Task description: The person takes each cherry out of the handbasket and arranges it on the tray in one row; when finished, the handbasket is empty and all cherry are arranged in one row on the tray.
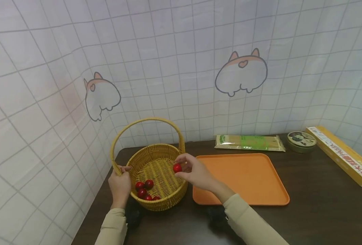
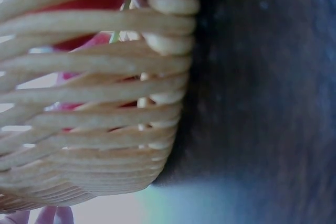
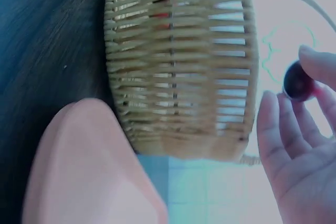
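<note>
Presently, right hand [image 1: 197, 173]: thumb and fingers pinch round red fruit [image 1: 177, 167] near wicker basket [image 1: 172, 200]'s right rim.
Left hand [image 1: 120, 185]: fingers curl round handle [image 1: 152, 119], left side.
Basket, front left: five more fruits [image 1: 142, 193].

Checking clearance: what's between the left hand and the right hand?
The basket, its open inside holding red fruits, lies between the left hand and the right hand; the head view shows it.
</note>
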